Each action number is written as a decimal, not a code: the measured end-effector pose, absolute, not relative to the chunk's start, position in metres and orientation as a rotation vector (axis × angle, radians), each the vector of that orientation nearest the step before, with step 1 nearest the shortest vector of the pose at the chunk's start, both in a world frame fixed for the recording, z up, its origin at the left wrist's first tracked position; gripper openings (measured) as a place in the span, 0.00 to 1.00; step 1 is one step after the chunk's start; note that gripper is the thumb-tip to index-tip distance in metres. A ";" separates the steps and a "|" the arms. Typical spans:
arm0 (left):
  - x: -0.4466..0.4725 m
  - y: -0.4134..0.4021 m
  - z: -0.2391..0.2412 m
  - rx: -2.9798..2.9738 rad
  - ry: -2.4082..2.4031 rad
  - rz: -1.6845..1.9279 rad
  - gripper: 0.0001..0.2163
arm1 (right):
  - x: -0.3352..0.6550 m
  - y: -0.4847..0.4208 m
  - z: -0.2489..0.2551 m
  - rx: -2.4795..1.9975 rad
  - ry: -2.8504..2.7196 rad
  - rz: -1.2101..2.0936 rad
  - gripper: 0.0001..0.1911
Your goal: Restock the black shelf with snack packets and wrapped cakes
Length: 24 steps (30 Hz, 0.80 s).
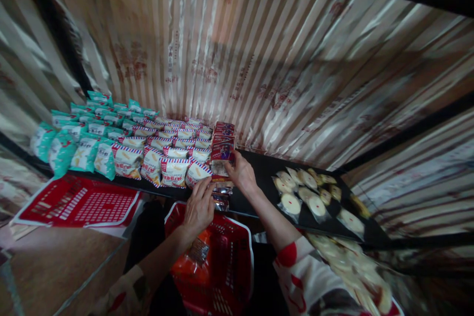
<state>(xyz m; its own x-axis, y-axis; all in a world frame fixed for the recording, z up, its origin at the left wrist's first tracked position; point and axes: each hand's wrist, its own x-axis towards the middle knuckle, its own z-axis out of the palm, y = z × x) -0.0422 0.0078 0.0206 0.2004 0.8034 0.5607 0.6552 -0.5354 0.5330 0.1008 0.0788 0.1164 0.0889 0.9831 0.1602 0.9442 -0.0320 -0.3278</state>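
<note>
A row of dark red snack packets (222, 145) stands on a black shelf (264, 170). My right hand (242, 174) rests against the front packet of that row, fingers curled round its lower edge. My left hand (199, 206) lies at the shelf's front edge with fingers stretched forward, touching shiny silver-wrapped packets (222, 196) there. Below my hands hangs a red plastic basket (222, 261) with an orange packet (185, 266) inside.
Left of the red row lie several white packets with red-blue stripes (174, 158) and teal packets (85, 138). Clear bags of round white cakes (303, 195) sit on the shelf's right part. Another red basket (77, 202) lies at lower left. Striped wrapping lines the back wall.
</note>
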 end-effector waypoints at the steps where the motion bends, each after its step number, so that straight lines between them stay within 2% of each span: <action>1: -0.042 0.008 0.020 2.301 1.408 1.247 0.19 | 0.100 0.080 0.117 -2.041 -1.924 0.138 0.25; 11: -0.035 0.013 0.010 2.576 1.386 1.184 0.21 | 0.093 0.084 0.115 -2.114 -1.913 0.028 0.21; 20: -0.028 0.028 0.007 2.546 1.371 1.271 0.18 | 0.097 0.083 0.119 -2.134 -1.927 -0.015 0.17; 24: -0.029 0.029 0.006 2.533 1.344 1.335 0.17 | 0.105 0.089 0.118 -2.060 -1.884 0.062 0.15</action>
